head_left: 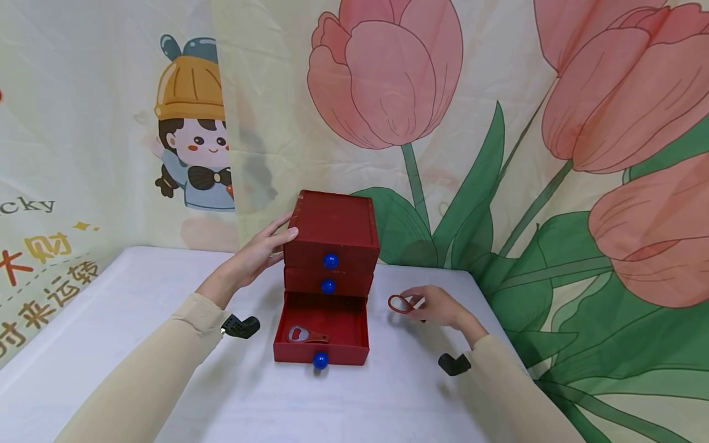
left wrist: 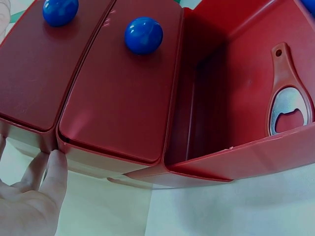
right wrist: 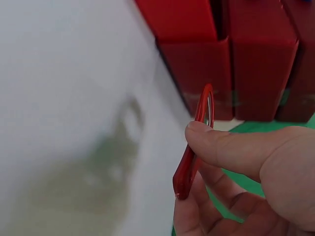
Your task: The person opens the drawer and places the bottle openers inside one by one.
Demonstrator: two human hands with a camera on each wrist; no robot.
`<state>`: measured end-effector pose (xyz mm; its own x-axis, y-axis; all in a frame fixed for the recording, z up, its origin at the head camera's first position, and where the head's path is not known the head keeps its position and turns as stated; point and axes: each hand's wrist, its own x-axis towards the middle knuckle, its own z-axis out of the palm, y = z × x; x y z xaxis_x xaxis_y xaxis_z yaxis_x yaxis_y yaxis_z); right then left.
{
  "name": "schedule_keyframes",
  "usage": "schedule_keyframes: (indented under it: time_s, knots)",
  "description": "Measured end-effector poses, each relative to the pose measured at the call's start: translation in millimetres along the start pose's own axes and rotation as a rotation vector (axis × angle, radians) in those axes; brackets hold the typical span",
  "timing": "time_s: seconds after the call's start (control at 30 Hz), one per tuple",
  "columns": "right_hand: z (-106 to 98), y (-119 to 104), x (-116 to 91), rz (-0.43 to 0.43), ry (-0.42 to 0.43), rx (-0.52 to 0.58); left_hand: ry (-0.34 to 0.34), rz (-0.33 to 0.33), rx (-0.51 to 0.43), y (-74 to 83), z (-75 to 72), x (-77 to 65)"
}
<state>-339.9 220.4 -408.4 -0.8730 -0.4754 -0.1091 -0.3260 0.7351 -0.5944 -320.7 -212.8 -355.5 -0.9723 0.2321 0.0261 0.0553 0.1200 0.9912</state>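
A red box of three stacked drawers (head_left: 332, 221) with blue round knobs stands on the table; its bottom drawer (head_left: 321, 352) is pulled out. Flat in that drawer lies a reddish-brown bottle opener (left wrist: 284, 73) with a metal head. My left hand (head_left: 256, 255) rests on the box's left side, its fairly straight fingers (left wrist: 53, 179) against the wall and the thumb at the upper front corner. To the right of the box, my right hand (head_left: 437, 306) pinches a second red bottle opener (right wrist: 188, 169) between thumb and fingers, ring end toward the box.
White cloth covers the table (head_left: 232, 394). Behind it hangs a curtain (head_left: 277, 154) printed with large tulips, beside a panel with a cartoon figure (head_left: 194, 135). The upper two drawers, with their blue knobs (head_left: 330, 261), are closed.
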Motion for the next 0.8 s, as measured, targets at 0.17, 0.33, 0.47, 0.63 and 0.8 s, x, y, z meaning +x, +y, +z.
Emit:
schedule_keyframes:
  time_s: [0.17,0.33,0.47,0.63,0.8]
  knots:
    - [0.7,-19.5,-0.4,-0.085,-0.038,-0.021,-0.005,0.0,-0.004,0.7,0.2,-0.1]
    - [4.0,-38.4,-0.7,-0.142,-0.06,-0.048,-0.021,0.008,-0.026,0.2,-1.7,0.6]
    - [6.9,-50.7,-0.9,-0.18,-0.078,-0.06,-0.021,0.005,-0.037,0.0,-2.2,1.1]
    - [10.8,-61.1,0.4,-0.204,-0.091,-0.067,-0.014,-0.002,-0.037,-0.1,-1.7,1.5]
    - [16.1,-69.5,2.8,-0.238,-0.101,-0.096,-0.016,0.0,-0.036,0.4,-1.6,0.6]
